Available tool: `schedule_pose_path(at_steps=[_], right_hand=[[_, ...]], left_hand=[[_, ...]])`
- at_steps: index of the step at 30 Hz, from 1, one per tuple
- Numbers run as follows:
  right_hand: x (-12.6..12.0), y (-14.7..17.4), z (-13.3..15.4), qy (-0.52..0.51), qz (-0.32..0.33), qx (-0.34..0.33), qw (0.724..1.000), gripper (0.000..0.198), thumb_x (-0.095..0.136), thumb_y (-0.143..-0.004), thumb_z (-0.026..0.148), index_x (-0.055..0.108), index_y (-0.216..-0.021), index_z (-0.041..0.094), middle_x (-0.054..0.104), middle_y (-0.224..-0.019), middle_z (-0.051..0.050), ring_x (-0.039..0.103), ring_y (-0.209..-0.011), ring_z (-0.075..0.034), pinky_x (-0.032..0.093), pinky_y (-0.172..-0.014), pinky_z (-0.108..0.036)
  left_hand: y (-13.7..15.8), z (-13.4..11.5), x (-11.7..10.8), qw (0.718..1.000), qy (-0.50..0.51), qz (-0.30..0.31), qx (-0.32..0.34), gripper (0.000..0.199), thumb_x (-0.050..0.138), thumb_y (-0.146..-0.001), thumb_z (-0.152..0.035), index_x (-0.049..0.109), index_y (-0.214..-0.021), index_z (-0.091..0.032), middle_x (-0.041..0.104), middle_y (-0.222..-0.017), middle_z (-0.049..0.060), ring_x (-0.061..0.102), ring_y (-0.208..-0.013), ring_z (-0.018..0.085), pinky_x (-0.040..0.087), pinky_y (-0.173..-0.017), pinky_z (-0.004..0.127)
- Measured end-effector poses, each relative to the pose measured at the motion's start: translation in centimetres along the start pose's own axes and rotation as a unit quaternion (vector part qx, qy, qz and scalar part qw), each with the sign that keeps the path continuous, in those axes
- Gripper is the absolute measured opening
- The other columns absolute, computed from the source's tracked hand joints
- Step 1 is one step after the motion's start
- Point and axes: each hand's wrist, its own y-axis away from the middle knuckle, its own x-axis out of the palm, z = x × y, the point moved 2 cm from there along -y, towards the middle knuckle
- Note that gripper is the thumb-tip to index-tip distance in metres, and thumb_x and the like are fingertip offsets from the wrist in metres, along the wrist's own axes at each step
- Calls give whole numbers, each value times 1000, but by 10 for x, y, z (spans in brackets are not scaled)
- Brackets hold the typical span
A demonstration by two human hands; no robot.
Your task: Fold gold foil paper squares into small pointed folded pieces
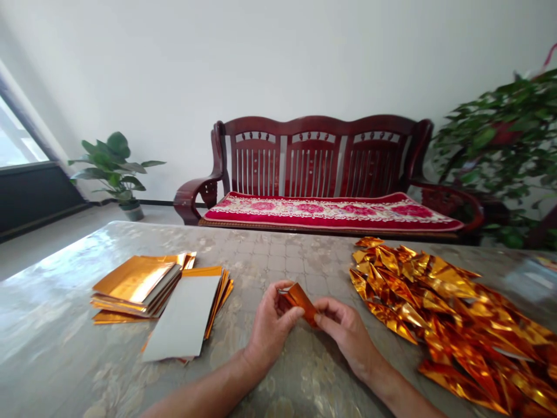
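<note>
A small folded piece of orange-gold foil paper [303, 301] is held between my two hands above the table. My left hand [273, 318] grips its left side, with the thumb pressed on the front and the fingers curled behind. At the lower right end, my right hand [343, 331] pinches the paper between thumb and fingers. To the left lie a stack of gold foil sheets [137, 278] and a second stack with a pale grey sheet [185, 316] on top. A large heap of folded gold foil pieces [439, 296] spreads over the right side.
The table [248, 255] has a patterned, shiny cover. Past its far edge stands a dark red wooden bench [313, 157] with a floral red cushion [331, 212]. Potted plants stand at left [115, 159] and right. A blurred clear plastic item [533, 281] lies at the table's right.
</note>
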Motion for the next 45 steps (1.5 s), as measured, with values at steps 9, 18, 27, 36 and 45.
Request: schedule_pose_path(at_steps=[9, 18, 27, 36, 45], right_hand=[[-2, -2, -3, 21, 0, -15, 1000, 19, 70, -74, 36, 69, -75, 17, 63, -69, -1, 53, -69, -16, 40, -65, -26], [-3, -1, -4, 36, -9, -24, 999, 20, 71, -74, 37, 70, -75, 17, 65, -74, -2, 56, -74, -19, 42, -69, -28], [-8, 1, -1, 79, -6, -71, 994, 27, 67, -80, 42, 72, -92, 18, 69, -88, -6, 60, -83, -22, 46, -77, -32], [1, 6, 8, 106, -17, -113, 988, 24, 67, -82, 42, 71, -78, 18, 63, -75, -3, 57, -74, -19, 45, -72, -30], [6, 17, 15, 103, 57, -186, 976, 27, 51, -96, 32, 73, -110, 25, 67, -95, -5, 63, -92, -19, 48, -82, -30]], left_hand=[[4, -8, -5, 998, -43, 1, 35, 19, 55, -87, -29, 60, -102, -18, 65, -89, 1, 58, -79, 15, 46, -71, 26], [6, -7, -8, 993, -77, 27, 86, 15, 57, -90, -31, 60, -83, -18, 59, -78, -1, 53, -75, 14, 42, -72, 25], [3, -6, -9, 990, -118, 25, 77, 16, 52, -92, -30, 61, -85, -19, 59, -79, -1, 53, -77, 15, 41, -73, 25], [6, -9, -6, 988, -129, 66, 46, 19, 47, -94, -34, 59, -90, -20, 60, -84, 0, 55, -82, 16, 43, -77, 27], [4, -10, 0, 994, -36, 101, -14, 26, 55, -88, -39, 61, -106, -20, 62, -90, 1, 57, -84, 18, 46, -78, 29]])
